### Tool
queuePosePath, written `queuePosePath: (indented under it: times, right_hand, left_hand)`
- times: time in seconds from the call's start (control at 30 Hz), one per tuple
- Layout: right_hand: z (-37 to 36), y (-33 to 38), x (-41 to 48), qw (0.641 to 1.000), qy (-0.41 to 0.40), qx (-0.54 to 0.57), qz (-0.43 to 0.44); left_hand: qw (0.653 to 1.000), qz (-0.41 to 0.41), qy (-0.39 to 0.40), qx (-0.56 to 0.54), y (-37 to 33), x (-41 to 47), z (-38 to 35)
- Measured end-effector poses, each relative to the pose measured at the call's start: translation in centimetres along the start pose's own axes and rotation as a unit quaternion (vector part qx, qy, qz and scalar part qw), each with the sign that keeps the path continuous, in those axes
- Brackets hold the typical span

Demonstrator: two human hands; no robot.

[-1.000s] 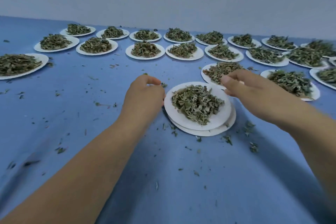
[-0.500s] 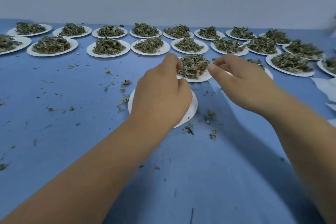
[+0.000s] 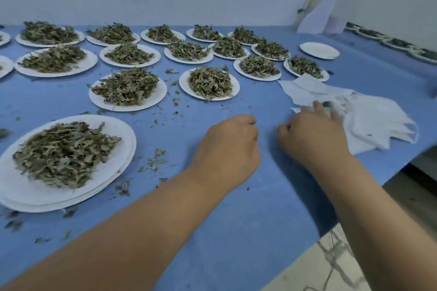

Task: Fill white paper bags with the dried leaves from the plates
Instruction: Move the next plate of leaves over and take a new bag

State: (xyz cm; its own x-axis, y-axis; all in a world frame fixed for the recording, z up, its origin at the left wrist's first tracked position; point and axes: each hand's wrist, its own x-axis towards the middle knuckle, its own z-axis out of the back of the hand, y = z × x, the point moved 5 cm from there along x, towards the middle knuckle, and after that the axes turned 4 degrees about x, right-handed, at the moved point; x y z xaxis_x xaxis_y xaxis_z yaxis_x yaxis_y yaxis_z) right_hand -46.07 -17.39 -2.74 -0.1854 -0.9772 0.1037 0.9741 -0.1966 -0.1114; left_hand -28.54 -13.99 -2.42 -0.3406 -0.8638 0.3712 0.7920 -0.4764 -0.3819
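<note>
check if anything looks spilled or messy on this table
Dried leaf crumbs lie scattered on the blue table cover between the plates. The white paper bags sit in a rumpled heap.

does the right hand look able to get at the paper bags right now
Probably yes: the right hand has its fingers at the near edge of the paper bags, with nothing between.

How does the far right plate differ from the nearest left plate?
The far round white paper plate is bare; the near round white paper plate carries a heap of dried green leaves. The near one tops a stack of plates; the far one shows none beneath. Both are round.
</note>
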Motion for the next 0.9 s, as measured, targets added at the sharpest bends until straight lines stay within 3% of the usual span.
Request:
queuePosePath:
  times: [0.23,0.33,0.4,0.5,0.57,0.63,0.67,0.8,0.9]
  right_hand:
    - [0.0,-0.7,1.3,0.998,0.008,0.010,-0.058]
    - [2.0,2.0,1.2,0.990,-0.097,0.090,0.040]
    - [3.6,4.5,0.0,0.949,-0.169,0.236,0.121]
    - [4.9,8.0,-1.3,0.815,-0.136,0.545,0.142]
    - [5.1,10.1,-1.4,0.660,-0.029,0.744,0.102]
    - [5.3,12.1,-1.4,0.500,0.086,0.859,0.073]
    - [5.7,13.1,-1.6,0.449,0.130,0.881,0.074]
    - [7.0,17.3,-2.1,0.368,0.201,0.902,0.105]
    - [8.2,20.3,-2.8,0.305,0.252,0.911,0.116]
  left_hand:
    - [0.996,0.014,-0.060,-0.067,1.0,-0.6,0.0]
    - [0.985,0.051,-0.094,-0.138,1.7,-0.5,0.6]
    - [0.965,0.117,-0.102,-0.209,2.8,-0.3,0.8]
    - [0.910,0.217,-0.098,-0.340,4.3,-0.4,1.5]
    - [0.873,0.250,-0.109,-0.405,5.2,-0.8,3.0]
    - [0.839,0.278,-0.131,-0.449,6.5,-1.6,5.0]
    - [0.820,0.290,-0.139,-0.473,7.2,-2.1,5.9]
    - [0.745,0.316,-0.145,-0.569,10.0,-5.1,9.2]
    - [0.663,0.281,-0.085,-0.688,11.4,-7.2,11.3]
